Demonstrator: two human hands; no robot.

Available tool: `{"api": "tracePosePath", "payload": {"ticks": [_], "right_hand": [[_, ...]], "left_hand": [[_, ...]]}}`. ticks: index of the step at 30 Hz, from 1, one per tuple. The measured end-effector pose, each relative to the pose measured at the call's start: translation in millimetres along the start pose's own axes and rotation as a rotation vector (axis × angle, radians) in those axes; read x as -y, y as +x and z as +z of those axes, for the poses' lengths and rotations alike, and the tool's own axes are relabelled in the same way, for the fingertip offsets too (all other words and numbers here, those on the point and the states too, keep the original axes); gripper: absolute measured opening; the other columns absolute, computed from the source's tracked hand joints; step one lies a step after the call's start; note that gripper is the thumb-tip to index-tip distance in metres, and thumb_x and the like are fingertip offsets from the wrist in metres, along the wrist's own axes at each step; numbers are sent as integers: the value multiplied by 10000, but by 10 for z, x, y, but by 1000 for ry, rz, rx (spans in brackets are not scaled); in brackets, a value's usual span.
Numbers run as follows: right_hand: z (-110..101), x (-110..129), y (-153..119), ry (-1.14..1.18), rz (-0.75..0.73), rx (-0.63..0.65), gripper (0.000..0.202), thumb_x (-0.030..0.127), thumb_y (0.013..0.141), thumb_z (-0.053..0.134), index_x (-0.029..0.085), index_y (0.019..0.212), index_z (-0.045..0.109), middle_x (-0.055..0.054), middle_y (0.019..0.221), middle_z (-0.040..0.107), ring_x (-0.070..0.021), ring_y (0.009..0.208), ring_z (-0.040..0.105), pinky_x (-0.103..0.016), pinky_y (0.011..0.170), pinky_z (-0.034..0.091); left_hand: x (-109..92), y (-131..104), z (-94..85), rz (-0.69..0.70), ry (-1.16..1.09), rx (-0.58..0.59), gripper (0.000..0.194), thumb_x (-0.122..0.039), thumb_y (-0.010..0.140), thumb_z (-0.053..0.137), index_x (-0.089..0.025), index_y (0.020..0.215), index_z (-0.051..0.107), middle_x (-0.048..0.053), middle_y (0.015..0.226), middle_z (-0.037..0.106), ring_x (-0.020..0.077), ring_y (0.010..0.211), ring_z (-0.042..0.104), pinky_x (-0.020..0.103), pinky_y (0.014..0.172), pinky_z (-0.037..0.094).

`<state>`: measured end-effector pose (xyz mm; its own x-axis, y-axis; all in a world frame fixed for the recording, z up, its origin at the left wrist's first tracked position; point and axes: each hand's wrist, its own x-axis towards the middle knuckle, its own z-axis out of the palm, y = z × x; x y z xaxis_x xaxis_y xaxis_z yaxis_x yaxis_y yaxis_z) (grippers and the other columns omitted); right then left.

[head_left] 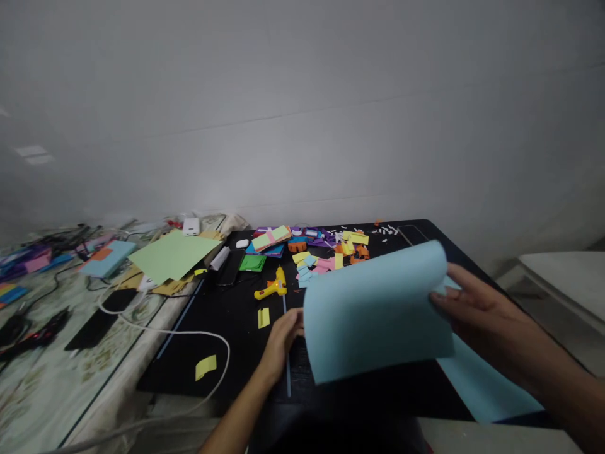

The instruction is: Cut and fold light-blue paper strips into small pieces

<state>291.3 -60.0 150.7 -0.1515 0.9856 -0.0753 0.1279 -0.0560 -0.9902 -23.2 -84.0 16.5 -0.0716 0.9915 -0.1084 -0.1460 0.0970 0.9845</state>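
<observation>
A large light blue sheet (378, 315), curled over at its top and right, is held up above the black table. My right hand (467, 299) pinches its right edge between thumb and fingers. At the sheet's left edge is my left hand (286, 331), fingers bent, their tips partly hidden behind the paper; whether they grip it is unclear. Another light blue sheet (491, 381) lies under my right forearm at the table's right edge. A yellow glue gun (273, 287) rests beyond my left hand, with a small yellow paper piece (263, 317) nearer.
Cut paper pieces (326, 263) and white bits lie along the back of the black table (236, 353). A white cable (189, 331) loops across the left. Green sheets (174, 255) and a phone (101, 318) lie on the cloth-covered table. A white stool stands right.
</observation>
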Motion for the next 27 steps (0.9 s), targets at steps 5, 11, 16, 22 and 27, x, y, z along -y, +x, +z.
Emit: {"api": "tracePosePath", "payload": {"ticks": [5,11,16,22,27], "right_hand": [[92,-273,38,-53,117,137,728,642,810,668,218,1393,571,-143,1086,753,-345,997,716,-485,895,572],[118,-705,118,-105,322,162,782,605,742,714,225,1412,575,-139,1268,708,-356,1136,691,-461,966,550],[257,-912,227,-16,384,283,716,524,787,710,200,1403,545,-139,1215,723,-319,1099,712,-436,964,544],[463,-1173,361,21,313,358,554,558,694,807,189,1067,629,-80,964,758,-297,929,740,-410,846,562],[471,-1318,433,147,321,323,575,573,695,814,165,1067,653,-82,947,759,-311,941,743,-434,882,553]], "left_hand": [[-190,36,-11,-251,-307,-23,685,-831,724,601,-176,869,740,95,690,704,325,840,685,424,801,525],[-302,-12,-149,-200,-482,81,634,-743,768,651,-186,1051,758,144,1064,772,378,1125,691,487,995,520],[-128,15,-113,-232,-195,4,584,-394,627,917,-166,1131,728,136,1146,772,336,1033,721,456,963,544],[50,34,-73,-213,12,68,551,-366,565,927,-192,1065,776,148,1165,769,402,1102,697,475,961,550],[-84,-67,-127,-4,216,180,475,-306,734,812,-308,1208,778,87,1364,692,399,1367,547,468,1174,400]]}}
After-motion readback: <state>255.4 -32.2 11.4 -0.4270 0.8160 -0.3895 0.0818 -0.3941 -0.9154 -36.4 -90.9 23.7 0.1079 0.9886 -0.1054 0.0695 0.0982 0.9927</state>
